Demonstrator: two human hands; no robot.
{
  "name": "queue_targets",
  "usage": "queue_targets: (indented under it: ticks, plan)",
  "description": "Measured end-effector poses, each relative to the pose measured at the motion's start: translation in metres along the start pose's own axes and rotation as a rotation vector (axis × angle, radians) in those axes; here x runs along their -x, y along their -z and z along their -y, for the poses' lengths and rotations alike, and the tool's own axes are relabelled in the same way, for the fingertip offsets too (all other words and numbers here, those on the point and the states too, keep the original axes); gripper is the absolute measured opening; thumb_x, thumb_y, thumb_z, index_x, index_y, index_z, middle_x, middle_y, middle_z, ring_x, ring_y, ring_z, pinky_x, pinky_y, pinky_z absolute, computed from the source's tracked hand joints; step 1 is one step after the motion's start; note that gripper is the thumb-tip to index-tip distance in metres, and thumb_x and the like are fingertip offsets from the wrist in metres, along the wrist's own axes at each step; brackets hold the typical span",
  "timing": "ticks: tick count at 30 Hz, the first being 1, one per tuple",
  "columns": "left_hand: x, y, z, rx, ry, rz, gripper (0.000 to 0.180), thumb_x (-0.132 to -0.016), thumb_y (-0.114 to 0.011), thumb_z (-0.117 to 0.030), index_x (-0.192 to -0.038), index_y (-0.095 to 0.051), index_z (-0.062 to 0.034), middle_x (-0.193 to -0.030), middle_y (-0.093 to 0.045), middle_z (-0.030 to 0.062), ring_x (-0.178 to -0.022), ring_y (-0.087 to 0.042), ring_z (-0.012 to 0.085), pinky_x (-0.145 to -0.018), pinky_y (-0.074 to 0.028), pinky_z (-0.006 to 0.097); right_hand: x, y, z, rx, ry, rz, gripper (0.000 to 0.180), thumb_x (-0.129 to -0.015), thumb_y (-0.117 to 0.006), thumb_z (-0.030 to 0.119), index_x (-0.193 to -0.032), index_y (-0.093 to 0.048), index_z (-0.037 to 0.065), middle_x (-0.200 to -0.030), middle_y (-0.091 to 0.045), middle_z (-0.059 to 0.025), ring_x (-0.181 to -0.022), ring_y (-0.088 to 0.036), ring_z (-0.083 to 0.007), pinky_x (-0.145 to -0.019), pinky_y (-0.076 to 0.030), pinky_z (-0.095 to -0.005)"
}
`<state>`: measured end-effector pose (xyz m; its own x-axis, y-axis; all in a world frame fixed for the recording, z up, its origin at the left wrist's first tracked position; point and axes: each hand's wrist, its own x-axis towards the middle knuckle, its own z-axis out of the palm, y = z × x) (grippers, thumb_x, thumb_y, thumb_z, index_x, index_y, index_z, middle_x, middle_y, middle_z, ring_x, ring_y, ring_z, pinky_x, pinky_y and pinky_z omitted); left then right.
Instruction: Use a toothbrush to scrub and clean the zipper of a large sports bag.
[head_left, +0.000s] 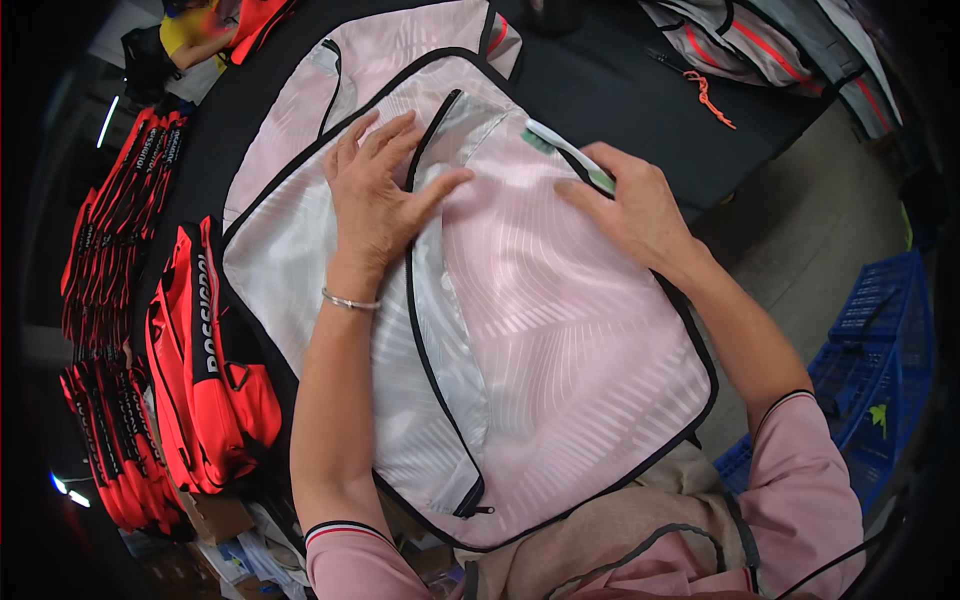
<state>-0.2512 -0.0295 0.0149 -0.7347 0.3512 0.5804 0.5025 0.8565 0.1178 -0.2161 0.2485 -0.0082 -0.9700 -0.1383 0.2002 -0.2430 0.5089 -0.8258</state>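
Right hand [630, 205] has a closed grip on a white-and-green marking tool [568, 152] at the pink lining panel's [560, 340] top edge; left hand [375, 195] lies open, flat beside its black zipper [425, 340]. Likely the marking step on the black surface [600, 90]; the next stroke needs the fabric held taut.

A fabric panel [560, 340] lies flat on the counter [600, 90]. The left hand [375, 200] and right hand [635, 205] rest on it. Stacked bags [205, 370] sit left; a crate [880, 360] stands right.
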Motion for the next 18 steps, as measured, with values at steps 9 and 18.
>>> queue_targets:
  ticks: [9,18]
  plan:
    - [0.013,-0.007,-0.042,-0.131,0.241,0.187,0.031,-0.089,-0.073,-0.028,-0.097,-0.060,-0.0010,-0.090,-0.063,0.0179,-0.080,-0.063,0.0397,-0.069,-0.051,0.046,-0.021,-0.009,0.010,0.090,-0.037,0.083,0.033,-0.092,-0.067,0.033,-0.094,-0.064,0.001,-0.076,-0.068,-0.0183,-0.079,-0.068,-0.0398,-0.074,-0.051,-0.0467]
    - [0.001,0.010,-0.001,0.407,0.561,0.433,0.023,-0.094,-0.067,-0.019,-0.084,-0.065,0.0020,-0.071,-0.064,0.0102,-0.060,-0.052,0.0177,-0.058,-0.043,0.033,-0.025,-0.015,-0.009,-0.056,-0.065,0.081,0.029,-0.091,-0.069,0.027,-0.095,-0.065,-0.001,-0.071,-0.058,-0.0130,-0.070,-0.056,-0.0255,-0.068,-0.046,-0.0379]
